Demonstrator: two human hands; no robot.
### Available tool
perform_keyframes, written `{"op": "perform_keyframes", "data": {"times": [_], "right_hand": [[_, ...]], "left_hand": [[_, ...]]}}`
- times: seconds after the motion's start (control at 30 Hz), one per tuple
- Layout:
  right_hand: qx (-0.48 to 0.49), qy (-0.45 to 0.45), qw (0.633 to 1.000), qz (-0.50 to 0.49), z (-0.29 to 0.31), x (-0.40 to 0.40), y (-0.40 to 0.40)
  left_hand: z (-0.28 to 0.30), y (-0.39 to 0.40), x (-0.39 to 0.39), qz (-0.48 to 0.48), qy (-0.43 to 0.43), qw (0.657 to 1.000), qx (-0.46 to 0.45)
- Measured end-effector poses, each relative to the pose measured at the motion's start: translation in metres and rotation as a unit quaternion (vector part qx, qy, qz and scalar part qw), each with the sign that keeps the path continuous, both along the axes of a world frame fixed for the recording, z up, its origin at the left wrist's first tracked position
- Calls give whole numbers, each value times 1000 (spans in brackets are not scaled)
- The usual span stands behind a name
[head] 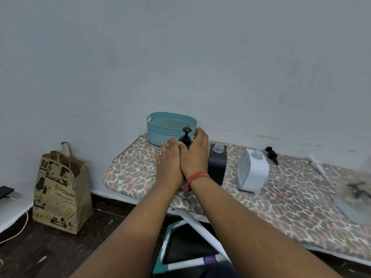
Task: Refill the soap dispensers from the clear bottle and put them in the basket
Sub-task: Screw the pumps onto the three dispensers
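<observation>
My left hand [170, 161] and my right hand [195, 155] are pressed side by side around a black soap dispenser [185, 139] just in front of the teal basket [160, 135]. Only its pump top shows above my fingers; its body is hidden. Right of my hands, a second black dispenser [217, 167] stands with its neck uncapped. Further right is a white dispenser [254, 173], also uncapped. A black pump [272, 155] and a white pump [316, 165] lie loose near the wall. The clear bottle [357, 199] is a blur at the right edge.
Everything sits on an ironing board with a leopard-print cover [130, 169], whose left end lies beside the basket. A wall runs close behind it. On the floor to the left stand a brown paper bag [60, 189] and a white cable [18, 231].
</observation>
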State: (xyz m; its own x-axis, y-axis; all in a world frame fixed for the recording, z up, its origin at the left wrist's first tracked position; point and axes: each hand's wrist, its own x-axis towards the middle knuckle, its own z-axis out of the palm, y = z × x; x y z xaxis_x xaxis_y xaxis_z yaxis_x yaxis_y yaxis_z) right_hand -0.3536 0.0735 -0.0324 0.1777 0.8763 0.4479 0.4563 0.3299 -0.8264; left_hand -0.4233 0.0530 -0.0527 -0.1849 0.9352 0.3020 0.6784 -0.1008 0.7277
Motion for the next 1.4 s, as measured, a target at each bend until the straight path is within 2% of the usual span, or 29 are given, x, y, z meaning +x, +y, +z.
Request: {"op": "perform_keyframes", "data": {"times": [0.07, 0.33, 0.47, 0.6, 0.73, 0.87, 0.93, 1.07, 1.23, 1.3, 1.4], "right_hand": [[-17, 12, 999, 26, 0, -1, 1], [-26, 46, 999, 5, 7, 1, 5], [-32, 2, 999, -24, 10, -2, 12], [-50, -49, 997, -25, 6, -2, 10], [-55, -22, 998, 1, 3, -4, 7], [-60, 34, 998, -17, 5, -4, 10], [-67, 33, 997, -32, 8, -3, 12], [-76, 47, 996, -15, 9, -6, 13], [-79, 98, 991, 45, 12, -3, 9], [-93, 109, 989, 37, 14, 1, 10], [-103, 82, 991, 16, 17, 4, 15]], "left_hand": [[-3, 2, 0, -1, 35, 999, -1], [10, -8, 7, 3, 12, 999, -36], [18, -12, 9, 2, -80, 996, -50], [11, -8, 5, -14, -72, 997, -24], [9, -7, 4, -5, -29, 998, -47], [2, -7, 2, -27, -87, 996, 7], [2, -6, 1, -23, -98, 995, 4], [9, -7, 4, -14, -46, 998, -36], [8, -6, 4, -7, 1, 999, -37], [8, -4, 4, -1, 19, 999, -37], [9, 0, 5, 6, 22, 999, -48]]}}
